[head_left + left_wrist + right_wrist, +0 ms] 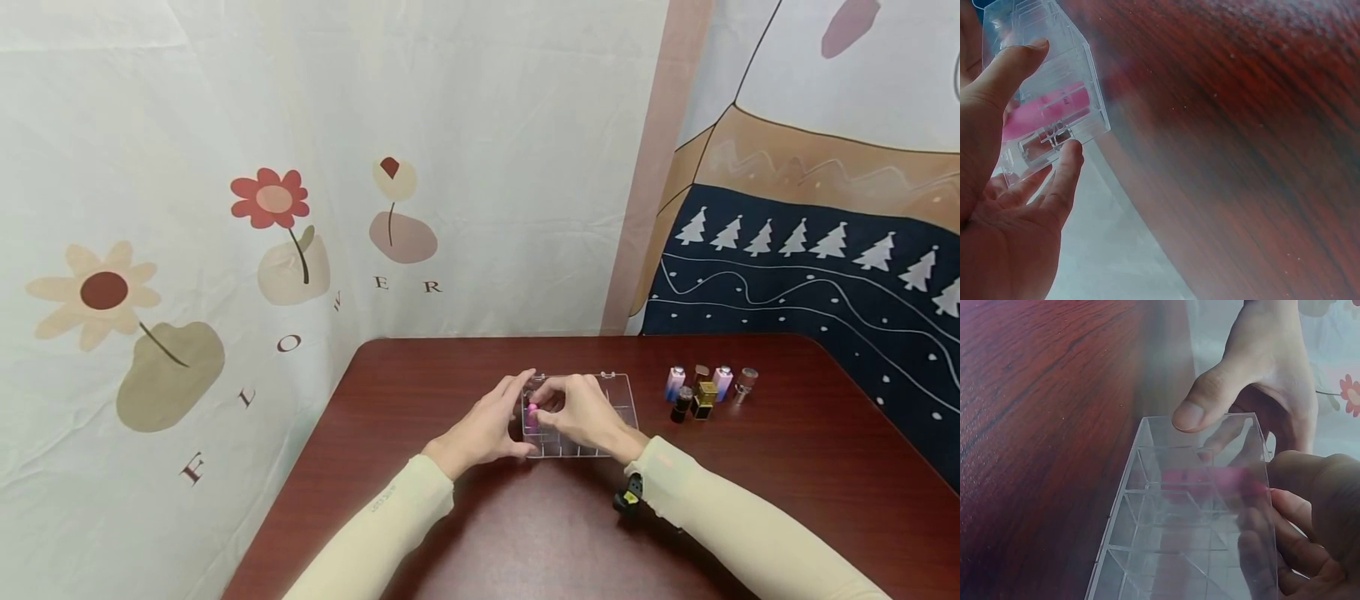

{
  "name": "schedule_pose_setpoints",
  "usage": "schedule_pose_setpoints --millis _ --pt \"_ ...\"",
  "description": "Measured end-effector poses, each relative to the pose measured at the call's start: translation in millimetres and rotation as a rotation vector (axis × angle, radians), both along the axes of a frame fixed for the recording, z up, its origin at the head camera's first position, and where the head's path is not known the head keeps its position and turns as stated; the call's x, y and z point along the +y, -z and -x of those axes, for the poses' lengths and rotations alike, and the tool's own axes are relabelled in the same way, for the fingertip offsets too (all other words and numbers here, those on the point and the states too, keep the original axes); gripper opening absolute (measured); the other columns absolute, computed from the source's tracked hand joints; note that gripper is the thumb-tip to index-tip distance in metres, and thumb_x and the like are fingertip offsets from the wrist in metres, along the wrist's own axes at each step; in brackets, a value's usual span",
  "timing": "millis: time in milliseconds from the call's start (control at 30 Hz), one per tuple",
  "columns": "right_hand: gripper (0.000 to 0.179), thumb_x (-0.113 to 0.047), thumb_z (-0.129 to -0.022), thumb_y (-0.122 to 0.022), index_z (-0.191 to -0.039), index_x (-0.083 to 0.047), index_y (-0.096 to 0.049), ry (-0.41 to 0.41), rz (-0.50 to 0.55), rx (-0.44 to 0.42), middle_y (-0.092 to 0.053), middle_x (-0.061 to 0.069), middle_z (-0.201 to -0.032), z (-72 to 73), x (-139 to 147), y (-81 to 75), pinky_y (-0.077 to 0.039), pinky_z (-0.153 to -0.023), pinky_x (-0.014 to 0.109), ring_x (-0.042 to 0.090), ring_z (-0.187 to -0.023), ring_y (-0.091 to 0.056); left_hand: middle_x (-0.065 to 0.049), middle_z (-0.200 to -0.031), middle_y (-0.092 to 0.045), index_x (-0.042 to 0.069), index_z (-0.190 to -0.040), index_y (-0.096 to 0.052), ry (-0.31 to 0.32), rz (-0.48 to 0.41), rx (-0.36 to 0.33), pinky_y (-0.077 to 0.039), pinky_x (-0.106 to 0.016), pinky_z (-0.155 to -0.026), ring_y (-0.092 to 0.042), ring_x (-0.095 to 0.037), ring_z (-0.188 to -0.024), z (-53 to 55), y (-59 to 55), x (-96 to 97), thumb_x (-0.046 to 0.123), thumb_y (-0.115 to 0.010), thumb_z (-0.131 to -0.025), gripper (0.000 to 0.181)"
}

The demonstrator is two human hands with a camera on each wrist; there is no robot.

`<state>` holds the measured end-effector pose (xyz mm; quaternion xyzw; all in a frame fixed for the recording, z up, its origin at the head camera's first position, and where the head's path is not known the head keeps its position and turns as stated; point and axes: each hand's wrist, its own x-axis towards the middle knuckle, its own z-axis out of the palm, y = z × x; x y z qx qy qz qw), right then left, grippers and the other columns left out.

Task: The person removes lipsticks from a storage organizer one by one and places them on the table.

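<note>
A clear compartmented organizer box [617,400] sits on the table. My left hand [487,421] holds its left end, the thumb at the near corner and the fingers along the left side. Inside the leftmost row a pink lipstick tube [532,417] stands upright; in the left wrist view the pink tube [1054,111] shows through the clear wall. My right hand [581,410] reaches over the box and pinches the tube's top between thumb and fingers. Beside it, in the left wrist view, a clear-and-dark tube [1041,145] is partly hidden by the fingers.
Several lipstick tubes stand to the right of the box: pink-blue ones [675,383], a black one [681,406], a black-and-gold one [703,401] and a clear-topped one [745,385]. The red-brown table [450,533] ends at a printed curtain [480,167].
</note>
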<state>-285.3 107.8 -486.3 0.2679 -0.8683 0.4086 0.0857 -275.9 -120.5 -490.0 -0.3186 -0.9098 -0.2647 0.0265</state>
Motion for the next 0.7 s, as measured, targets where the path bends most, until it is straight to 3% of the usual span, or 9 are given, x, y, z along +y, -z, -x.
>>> schedule_pose_setpoints --millis 700 --pt "0.011 -0.013 -0.096 -0.095 -0.104 -0.016 -0.088 0.038 0.106 0.011 -0.088 -0.003 -0.095 -8.0 9 -17.8 -0.069 -0.08 0.022 0.005 -0.084 -0.082 -0.015 -0.162 -0.059 0.01 -0.182 -0.029 0.008 -0.041 -0.031 -0.071 -0.034 -0.101 -0.084 -0.026 -0.111 1.2 1.6 -0.5 0.015 -0.108 -0.082 0.128"
